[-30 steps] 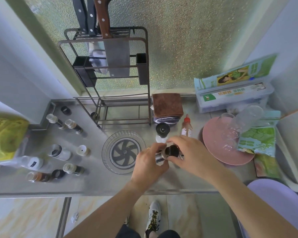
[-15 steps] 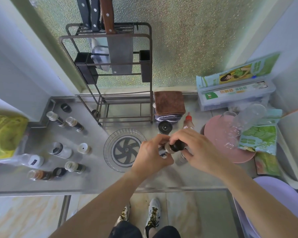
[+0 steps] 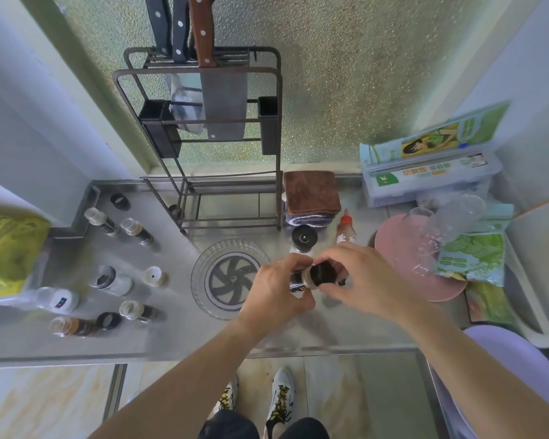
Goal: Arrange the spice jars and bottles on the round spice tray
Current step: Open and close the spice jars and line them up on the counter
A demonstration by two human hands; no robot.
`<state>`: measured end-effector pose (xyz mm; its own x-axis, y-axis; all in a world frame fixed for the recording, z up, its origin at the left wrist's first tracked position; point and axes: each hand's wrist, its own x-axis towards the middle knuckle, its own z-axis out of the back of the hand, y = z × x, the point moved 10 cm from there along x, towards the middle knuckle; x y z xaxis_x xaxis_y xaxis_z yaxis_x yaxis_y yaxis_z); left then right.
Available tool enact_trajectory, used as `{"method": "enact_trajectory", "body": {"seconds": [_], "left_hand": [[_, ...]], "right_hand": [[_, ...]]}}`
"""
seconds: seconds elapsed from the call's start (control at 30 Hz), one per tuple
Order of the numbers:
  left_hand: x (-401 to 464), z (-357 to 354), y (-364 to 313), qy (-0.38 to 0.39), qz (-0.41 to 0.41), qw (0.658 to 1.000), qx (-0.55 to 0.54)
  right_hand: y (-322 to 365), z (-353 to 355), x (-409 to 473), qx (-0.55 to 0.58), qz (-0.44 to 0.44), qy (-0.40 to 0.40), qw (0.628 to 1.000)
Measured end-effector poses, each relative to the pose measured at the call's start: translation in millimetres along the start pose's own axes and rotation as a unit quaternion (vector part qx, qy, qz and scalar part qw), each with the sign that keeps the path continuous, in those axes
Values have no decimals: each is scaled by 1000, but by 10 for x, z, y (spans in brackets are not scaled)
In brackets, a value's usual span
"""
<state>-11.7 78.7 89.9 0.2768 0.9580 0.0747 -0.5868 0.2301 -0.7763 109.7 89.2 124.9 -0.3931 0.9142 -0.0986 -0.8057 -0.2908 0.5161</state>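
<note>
At the bottom of the frame, two shoes (image 3: 257, 403) are seen on the floor. Just above them, in the middle, a small spice jar (image 3: 311, 278) is held on its side between two hands, over the metal counter (image 3: 178, 331). The jar's body is gripped by the curled fingers of the left hand (image 3: 274, 288). Its black cap (image 3: 324, 274) is pinched by the thumb and fingers of the right hand (image 3: 358, 278). Much of the jar is hidden by the hands.

Just left of the hands, the round spice tray (image 3: 203, 270) is seen lying on the counter, clear with a dark pinwheel shape in the middle. No jar is seen on it.

In the lower left, more jars (image 3: 138, 310) and two loose black caps (image 3: 107, 320) are spread over the counter, well apart from the tray. A yellow bag (image 3: 10, 248) is seen at the left edge.

Just behind the hands, a black-topped jar (image 3: 304, 239) and a red-capped bottle (image 3: 346, 231) are seen standing. To the right, a pink plate (image 3: 393, 248) is partly covered by clear cups (image 3: 447, 217) and a green packet (image 3: 471, 255).

Farther up, a folded brown cloth (image 3: 311, 191) is seen beside a metal rack (image 3: 203, 122) with knives (image 3: 184, 26) in it, against a bumpy glass window (image 3: 346, 74).
</note>
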Motion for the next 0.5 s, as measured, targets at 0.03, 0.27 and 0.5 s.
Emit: {"method": "enact_trajectory", "body": {"seconds": [0.03,0.27,0.5], "left_hand": [[-4,-2,-13,2,-7,1000,4],[-32,24,21,-9,-10,1000,5],[-58,29,69,-16,-10,1000,0]], "right_hand": [[-24,0,14,-16,-15,-10,1000],[-48,-85,-25,10,-48,24,999],[-26,-152,-35,-8,-65,31,997]]}}
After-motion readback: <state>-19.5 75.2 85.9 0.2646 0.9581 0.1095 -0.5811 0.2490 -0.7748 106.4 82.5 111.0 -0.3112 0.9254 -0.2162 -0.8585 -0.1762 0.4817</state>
